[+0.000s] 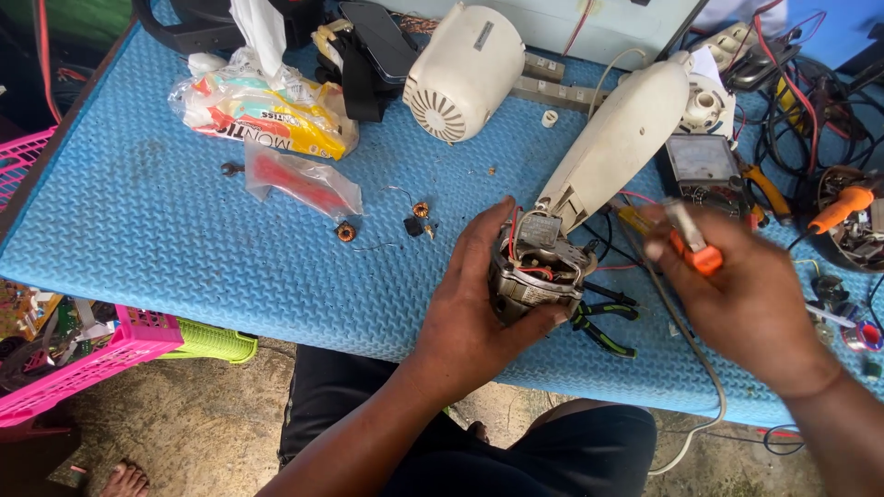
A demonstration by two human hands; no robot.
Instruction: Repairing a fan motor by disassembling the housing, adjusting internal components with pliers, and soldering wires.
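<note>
Head view looks down on a small electric motor (534, 271), its metal frame and red wires exposed, sitting near the front edge of the blue textured surface (166, 221). The left hand (479, 304) wraps around the motor from the left, fingers curled over its top and thumb pressed under its front side, so the hand is closed on the motor's body. Touching the motor's far side is the narrow end of a long cream plastic housing (617, 138), which slants away toward the back right corner.

The right hand (746, 294) hovers just right of the motor, above the surface, its fingers pinched together on a small tool with an orange handle (702, 253); the tool's pale tip points up and to the left. Whether that tip touches anything cannot be told.

Just in front of the motor, partly under both hands, lie green-and-black-handled pliers (603, 322). A white cable (686, 340) runs past the right hand and off the front edge. Left of the motor, well apart, small copper coils (346, 231) rest on the surface beside a clear plastic bag with red contents (304, 184).

Toward the back edge stand a round cream motor cover with a vented face (460, 74) and a yellow-and-white packet (267, 110). An analogue meter (704, 166) lies beyond the right hand, near a tangle of wires at the right edge.
</note>
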